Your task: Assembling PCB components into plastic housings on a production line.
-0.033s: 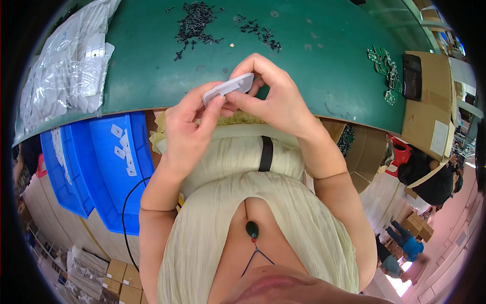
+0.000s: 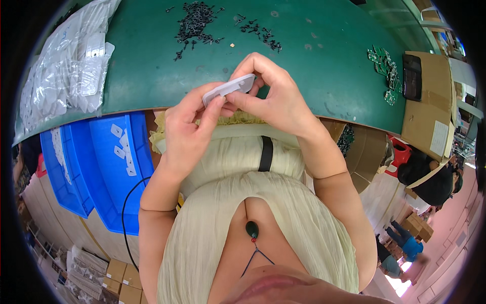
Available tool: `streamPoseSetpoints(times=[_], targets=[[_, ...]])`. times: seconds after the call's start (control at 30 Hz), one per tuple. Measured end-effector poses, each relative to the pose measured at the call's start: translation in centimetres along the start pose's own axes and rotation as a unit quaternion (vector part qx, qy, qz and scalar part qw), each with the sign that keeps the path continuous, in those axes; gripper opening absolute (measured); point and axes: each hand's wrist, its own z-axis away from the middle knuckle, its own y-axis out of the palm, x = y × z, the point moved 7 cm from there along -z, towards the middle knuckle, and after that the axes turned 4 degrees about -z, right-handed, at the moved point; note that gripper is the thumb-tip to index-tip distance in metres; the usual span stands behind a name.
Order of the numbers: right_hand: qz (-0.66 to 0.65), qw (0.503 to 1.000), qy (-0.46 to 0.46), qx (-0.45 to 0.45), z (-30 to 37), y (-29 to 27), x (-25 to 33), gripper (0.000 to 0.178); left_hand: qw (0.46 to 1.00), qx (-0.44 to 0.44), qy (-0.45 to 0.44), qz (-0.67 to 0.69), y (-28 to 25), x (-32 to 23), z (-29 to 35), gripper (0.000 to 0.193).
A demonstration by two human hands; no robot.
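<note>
Between my two hands, over the near edge of the green table, is a thin white plastic cover (image 2: 226,89) with rounded ends, tilted up to the right. My left hand (image 2: 195,115) pinches its left end between thumb and fingers. At the other end, my right hand (image 2: 268,93) grips it, thumb along the lower side and fingers curled behind. The fingers hide part of its face. Beyond my hands lies a heap of small black screw-like parts (image 2: 195,23), with a looser scatter of the same kind (image 2: 260,34) to its right.
Clear bags of white plastic pieces (image 2: 76,66) cover the table's left end. Below stand blue bins (image 2: 109,172) holding small white pieces. Green circuit boards (image 2: 387,71) lie at the right, beside a cardboard box (image 2: 430,106) with a black phone-like object (image 2: 412,77) against it.
</note>
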Motion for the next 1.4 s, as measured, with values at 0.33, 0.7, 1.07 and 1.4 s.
streamPoseSetpoints(times=[0.33,0.7,1.07,1.4], targets=[[-0.157,0.981,0.009,0.111,-0.3,2.4,-0.5,0.023,0.981,-0.006,-0.044,0.19,-2.8,0.9,1.5,0.023],[0.27,0.952,-0.137,-0.042,-6.2,-2.5,-1.0,0.02,0.872,-0.488,-0.036,0.017,-30.2,13.4,11.9,0.026],[0.442,0.869,-0.219,-0.018,-7.4,0.2,-0.7,0.009,0.79,-0.515,-0.33,-0.036,-31.9,31.6,13.4,0.015],[0.422,0.862,-0.28,-0.028,-6.5,1.3,-0.2,0.014,0.74,-0.325,-0.439,-0.392,-33.8,36.8,14.7,0.027]])
